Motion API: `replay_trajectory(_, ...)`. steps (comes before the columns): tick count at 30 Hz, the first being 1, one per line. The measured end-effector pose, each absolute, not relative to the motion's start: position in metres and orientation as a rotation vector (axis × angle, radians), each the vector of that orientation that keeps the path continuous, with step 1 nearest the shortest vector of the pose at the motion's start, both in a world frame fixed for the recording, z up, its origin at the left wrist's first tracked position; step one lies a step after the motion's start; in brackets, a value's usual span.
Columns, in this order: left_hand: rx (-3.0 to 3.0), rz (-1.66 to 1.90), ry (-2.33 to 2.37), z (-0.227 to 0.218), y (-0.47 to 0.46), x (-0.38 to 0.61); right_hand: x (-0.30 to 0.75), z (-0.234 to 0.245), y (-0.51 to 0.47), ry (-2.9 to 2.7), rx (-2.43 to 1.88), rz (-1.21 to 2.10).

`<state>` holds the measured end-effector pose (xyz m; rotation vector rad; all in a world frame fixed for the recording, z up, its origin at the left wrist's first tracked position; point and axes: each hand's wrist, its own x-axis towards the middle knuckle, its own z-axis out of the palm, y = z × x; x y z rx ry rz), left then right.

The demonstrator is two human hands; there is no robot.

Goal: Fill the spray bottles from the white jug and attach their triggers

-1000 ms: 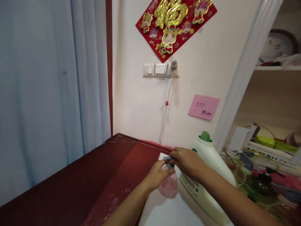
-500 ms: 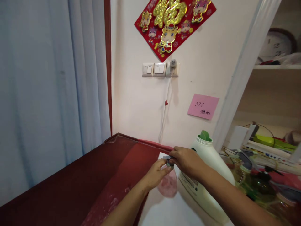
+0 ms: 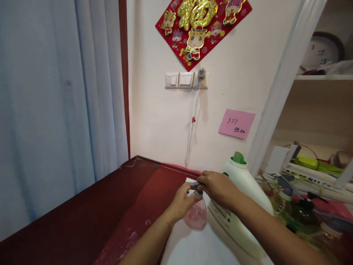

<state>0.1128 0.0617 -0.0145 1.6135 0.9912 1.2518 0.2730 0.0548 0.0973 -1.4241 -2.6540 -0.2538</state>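
Observation:
A small see-through pink bottle (image 3: 196,216) with a grey pump top (image 3: 196,183) stands on a white sheet (image 3: 202,247). My left hand (image 3: 180,202) is closed around the bottle's neck, thumb in front. My right hand (image 3: 217,187) pinches the grey pump top from the right, its fingertips meeting those of the left. Just right of the bottle is a large pale-green jug (image 3: 252,195) with an uncapped mouth and a green piece showing inside it. My right forearm passes in front of the jug and hides part of it.
A dark red tabletop (image 3: 96,209) runs along the left beside a blue curtain (image 3: 55,110). On the right, several pump bottles (image 3: 306,211) crowd together below a shelf (image 3: 322,77). A white cord (image 3: 190,136) hangs down the wall behind.
My view has shifted slightly, so everything sits a little further left. Both hands stay on the bottle's neck and pump top, with hardly any movement visible.

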Motion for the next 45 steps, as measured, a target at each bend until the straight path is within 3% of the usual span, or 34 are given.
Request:
replay_trajectory(6,1.636,1.173,0.921,-0.011,0.059,0.108,0.274,0.097,0.055,-2.645,-1.406,-0.268)
replay_trajectory(14,1.528,1.37,1.132,-0.017,0.061,0.131,0.275,0.096,0.052,-2.631,-1.41,-0.263)
replay_trajectory(24,1.645,1.3,0.948,-0.017,0.061,0.118,0.276,0.093,0.052,-2.587,-1.345,-0.278)
replay_trajectory(29,1.642,1.261,0.932,-0.014,0.057,0.115,0.287,0.068,0.016,-2.312,-1.325,-0.339)
replay_trajectory(33,1.599,1.219,0.935,-0.02,0.054,0.101,0.293,0.013,-0.025,-2.001,-1.26,0.077)
replay_trajectory(36,1.528,1.23,1.001,-0.025,0.051,0.084,0.292,-0.031,-0.038,-1.877,-1.461,0.458)
replay_trajectory(40,1.43,1.292,1.172,-0.02,0.032,0.056,0.282,-0.055,-0.024,-1.75,-1.565,0.588)
replay_trajectory(45,1.402,1.344,1.382,-0.009,-0.015,0.025,0.259,-0.046,0.003,-1.677,-1.466,0.65)
